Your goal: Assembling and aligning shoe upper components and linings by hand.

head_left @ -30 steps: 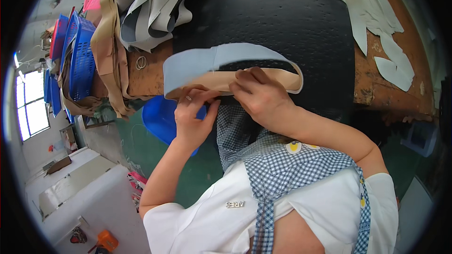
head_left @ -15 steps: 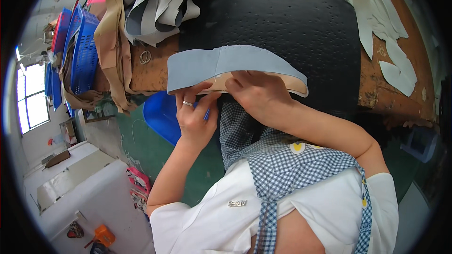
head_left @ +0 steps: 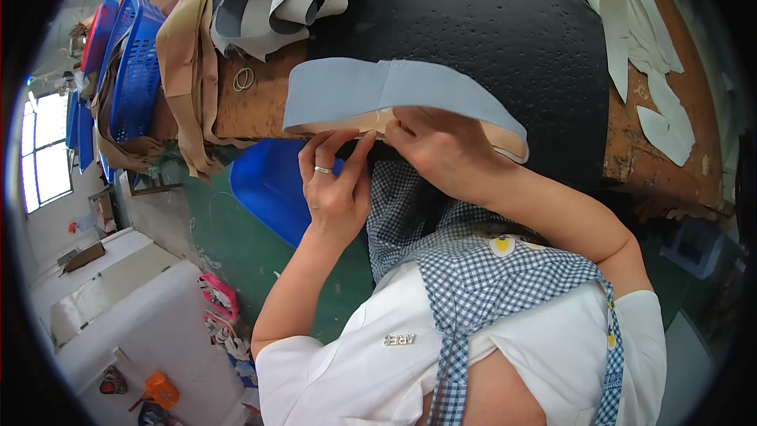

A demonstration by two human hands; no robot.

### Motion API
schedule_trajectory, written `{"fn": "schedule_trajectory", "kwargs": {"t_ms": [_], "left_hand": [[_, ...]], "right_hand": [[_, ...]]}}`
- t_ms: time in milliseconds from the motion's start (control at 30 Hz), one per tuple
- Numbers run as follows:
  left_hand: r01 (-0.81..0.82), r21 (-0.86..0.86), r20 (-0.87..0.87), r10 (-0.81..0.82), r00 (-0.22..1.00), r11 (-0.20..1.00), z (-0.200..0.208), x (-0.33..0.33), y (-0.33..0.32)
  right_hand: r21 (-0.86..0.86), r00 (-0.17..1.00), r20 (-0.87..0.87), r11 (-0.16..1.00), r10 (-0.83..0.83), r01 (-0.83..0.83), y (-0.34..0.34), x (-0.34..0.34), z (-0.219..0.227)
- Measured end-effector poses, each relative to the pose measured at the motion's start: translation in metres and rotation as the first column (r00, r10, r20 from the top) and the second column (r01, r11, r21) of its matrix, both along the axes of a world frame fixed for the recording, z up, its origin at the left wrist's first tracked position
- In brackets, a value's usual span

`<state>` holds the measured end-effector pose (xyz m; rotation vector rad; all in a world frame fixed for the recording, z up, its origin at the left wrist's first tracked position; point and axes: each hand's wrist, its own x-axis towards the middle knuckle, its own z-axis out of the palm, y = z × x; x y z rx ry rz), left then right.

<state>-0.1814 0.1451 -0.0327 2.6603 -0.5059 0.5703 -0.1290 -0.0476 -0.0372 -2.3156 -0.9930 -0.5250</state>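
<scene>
I hold a curved light-blue leather piece (head_left: 335, 95) with a beige lining and a stitched seam near its middle, at the front edge of the bench. My left hand (head_left: 335, 181), with a ring on one finger, is closed in a pinch at the piece's lower edge, just left of the seam. Close beside it, my right hand (head_left: 441, 146) has its fingers curled into the inner side, gripping the lining. The right fingertips are partly hidden by the piece.
A black pitted mat (head_left: 473, 24) covers the wooden bench (head_left: 264, 114). Grey strips (head_left: 272, 8) and brown strips (head_left: 185, 55) lie at the left, near blue baskets (head_left: 138, 71). Pale cut pieces (head_left: 662, 122) lie at the right. A blue stool (head_left: 268, 189) stands below the bench.
The leather piece sits slightly higher and farther right in view, tilted so more lining shows at its left. Both hands keep their hold, the left fingers shifted along the lower edge.
</scene>
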Motion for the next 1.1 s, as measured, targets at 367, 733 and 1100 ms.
{"fn": "schedule_trajectory", "kwargs": {"t_ms": [367,733,1100], "left_hand": [[0.045,-0.065,0.005,-0.045,0.999,0.997,-0.011,-0.001,0.008],[0.084,0.090,-0.153,-0.069,0.986,0.992,0.004,-0.001,0.011],[0.157,-0.017,-0.199,-0.157,0.967,0.988,0.023,-0.007,0.016]], "right_hand": [[-0.025,0.961,-0.258,0.995,-0.096,0.093,0.012,0.006,-0.005],[0.020,0.936,-0.340,0.994,-0.093,0.106,0.013,0.006,0.000],[0.058,0.962,-0.272,0.997,-0.027,0.045,0.005,-0.006,0.000]]}}
